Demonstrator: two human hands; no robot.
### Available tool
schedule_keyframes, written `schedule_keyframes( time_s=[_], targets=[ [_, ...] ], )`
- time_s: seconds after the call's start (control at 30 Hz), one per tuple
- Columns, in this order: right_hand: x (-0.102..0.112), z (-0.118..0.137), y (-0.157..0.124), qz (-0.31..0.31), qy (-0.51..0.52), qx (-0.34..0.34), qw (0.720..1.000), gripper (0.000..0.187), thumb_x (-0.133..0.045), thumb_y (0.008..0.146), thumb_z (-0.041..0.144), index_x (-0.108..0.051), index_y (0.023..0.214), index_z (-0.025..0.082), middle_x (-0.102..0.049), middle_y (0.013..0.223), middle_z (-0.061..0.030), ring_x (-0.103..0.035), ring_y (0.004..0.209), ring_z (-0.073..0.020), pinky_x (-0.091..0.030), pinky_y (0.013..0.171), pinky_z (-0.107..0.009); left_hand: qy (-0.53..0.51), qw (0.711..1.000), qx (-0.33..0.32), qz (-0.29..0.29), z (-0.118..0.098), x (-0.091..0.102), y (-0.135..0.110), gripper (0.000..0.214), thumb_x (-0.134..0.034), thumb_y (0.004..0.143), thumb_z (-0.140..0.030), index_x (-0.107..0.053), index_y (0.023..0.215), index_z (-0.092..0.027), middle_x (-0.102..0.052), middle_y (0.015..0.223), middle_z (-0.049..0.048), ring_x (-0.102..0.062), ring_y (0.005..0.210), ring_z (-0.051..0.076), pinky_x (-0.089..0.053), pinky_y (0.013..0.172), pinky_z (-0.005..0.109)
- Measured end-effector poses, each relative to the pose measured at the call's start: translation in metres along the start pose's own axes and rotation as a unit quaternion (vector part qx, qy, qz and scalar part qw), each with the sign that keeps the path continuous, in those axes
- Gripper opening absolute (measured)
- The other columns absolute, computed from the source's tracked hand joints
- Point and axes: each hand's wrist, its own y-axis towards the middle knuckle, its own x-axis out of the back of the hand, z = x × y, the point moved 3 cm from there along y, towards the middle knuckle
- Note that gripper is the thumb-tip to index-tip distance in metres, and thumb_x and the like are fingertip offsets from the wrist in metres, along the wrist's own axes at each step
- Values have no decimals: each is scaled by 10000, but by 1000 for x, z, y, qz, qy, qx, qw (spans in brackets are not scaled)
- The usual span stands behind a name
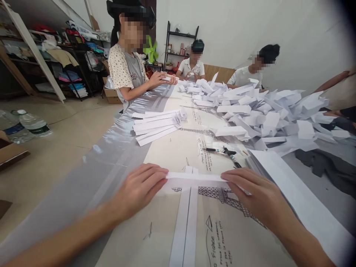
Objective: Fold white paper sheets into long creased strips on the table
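Between my two hands a white paper strip (204, 181) is stretched crosswise, with a fold along its length. My left hand (146, 183) pinches its left end. At the other end, my right hand (251, 185) has its fingers closed on the paper. Beneath it, a long paper strip with a dark lengthwise line (185, 226) runs toward me over the printed tablecloth (139, 230). Several pens (222, 151) lie just beyond my right hand. Flat white sheets (294, 193) are stacked on the right.
A large heap of folded paper pieces (267, 115) covers the far right. Fanned paper strips (160, 124) lie at the left edge. A standing person (130, 74) holds paper; other people sit farther back. Water bottles (35, 124) stand on the floor.
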Motion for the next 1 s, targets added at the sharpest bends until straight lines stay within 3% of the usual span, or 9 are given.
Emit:
schedule_keyframes(
  time_s=[0.1, 0.17, 0.23, 0.3, 0.4, 0.53, 0.7, 0.83, 1.0],
  targets=[
    [14, 20, 4, -173, -61, 12, 983, 355, -706, 845, -26, -692, 1061, 256, -748, 1004, -61, -715, 938, -252, -586, 846, -409, 106, 986, -120, -54, -7, 19, 7, 203, -667, 927, -45, -648, 1065, -193, -775, 1087, 77, -721, 1043, 250, -590, 842, 373],
    [13, 28, 5, -203, -82, 21, 975, 343, -717, 814, -46, -671, 983, 249, -730, 996, -73, -701, 935, -263, -579, 823, -411, 155, 969, -177, -74, -9, 26, 8, 194, -680, 910, -38, -654, 1029, -190, -780, 1083, 87, -730, 1028, 274, -598, 783, 384],
    [3, 28, 5, -137, -77, 32, 987, 286, -665, 849, -38, -632, 922, 236, -718, 965, -74, -687, 918, -253, -564, 798, -393, 157, 966, -200, -45, -8, 24, 5, 174, -629, 939, -27, -640, 1039, -170, -774, 1100, 113, -727, 1047, 284, -608, 797, 400],
    [-13, 23, 1, -9, -53, 45, 998, 254, -560, 905, -29, -595, 895, 223, -705, 937, -67, -672, 872, -227, -539, 737, -355, 133, 970, -205, 17, -4, 15, 0, 164, -552, 974, -13, -617, 1067, -132, -753, 1156, 161, -709, 1110, 293, -612, 866, 420],
    [-31, 14, -8, 156, -29, 41, 986, 257, -445, 942, -9, -588, 926, 205, -683, 973, -74, -649, 818, -210, -500, 645, -322, 108, 970, -197, 94, -1, -2, -13, 166, -477, 1007, -18, -604, 1085, -91, -729, 1207, 190, -700, 1112, 288, -607, 930, 436],
    [-39, 20, -11, 206, 22, 26, 978, 191, -465, 1005, 96, -608, 1072, 203, -652, 1052, -83, -638, 870, -221, -514, 697, -346, 65, 975, -130, 167, 1, -13, -23, 200, -458, 1026, -42, -613, 1135, -104, -735, 1141, 135, -699, 1064, 243, -594, 959, 397],
    [-42, 32, -6, 221, 114, 3, 969, 204, -432, 1067, 193, -632, 1043, 221, -642, 1038, -74, -617, 852, -203, -503, 706, -337, 4, 983, -76, 167, -4, -14, -21, 161, -467, 1059, -126, -627, 1045, -144, -719, 1079, 91, -681, 1023, 213, -573, 923, 349],
    [-34, 31, -5, 280, 182, -61, 941, 232, -411, 1071, 200, -625, 988, 230, -643, 1019, -59, -629, 846, -193, -510, 714, -326, -72, 982, 49, 166, -4, -15, -19, 207, -515, 1049, -177, -621, 871, -178, -656, 971, 47, -625, 904, 171, -524, 764, 273],
    [-28, 29, -3, 326, 226, -145, 906, 187, -435, 1058, 217, -581, 943, 238, -636, 1020, -43, -630, 857, -190, -505, 736, -315, -118, 955, 200, 185, -1, -20, -22, 178, -596, 1008, -240, -660, 846, -203, -576, 797, 2, -563, 787, 166, -442, 666, 261]
  ],
)
